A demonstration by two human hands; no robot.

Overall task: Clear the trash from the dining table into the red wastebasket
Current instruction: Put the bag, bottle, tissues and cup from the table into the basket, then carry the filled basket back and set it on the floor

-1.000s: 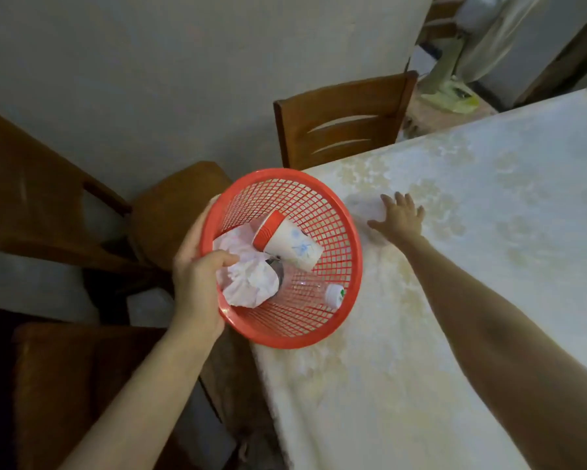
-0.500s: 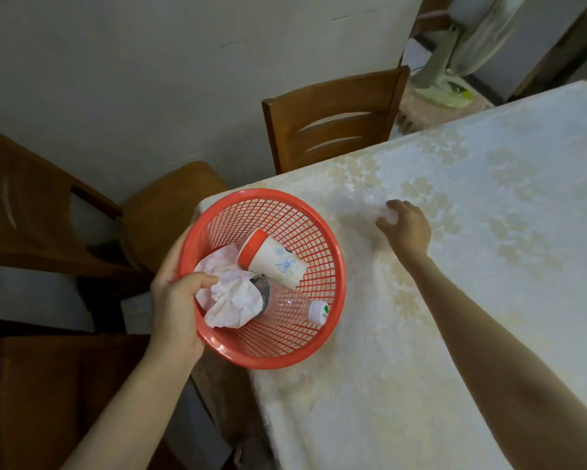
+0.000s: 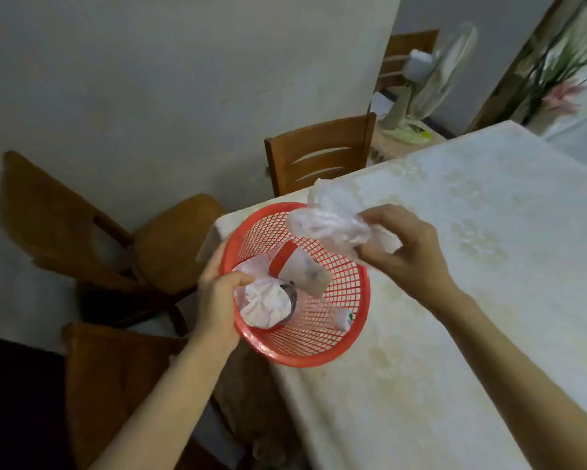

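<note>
My left hand [image 3: 217,300] grips the near-left rim of the red mesh wastebasket [image 3: 336,347], held at the corner of the dining table [image 3: 455,300]. Inside it lie a crumpled white paper [image 3: 264,303], a paper cup with a red rim [image 3: 298,269] and a clear plastic bottle with a white cap [image 3: 341,318]. My right hand [image 3: 407,252] pinches a crumpled clear plastic bag [image 3: 329,222] over the basket's far-right rim.
The table wears a pale floral cloth. Three wooden chairs stand around its corner: one at the far end [image 3: 319,154], one on the left [image 3: 115,232], one near my left arm [image 3: 115,385]. A standing fan [image 3: 431,79] is beyond the table.
My right hand closed on the plastic bag lying on the table, lifted it and carried it over the basket's rim. The left hand kept its hold on the basket.
</note>
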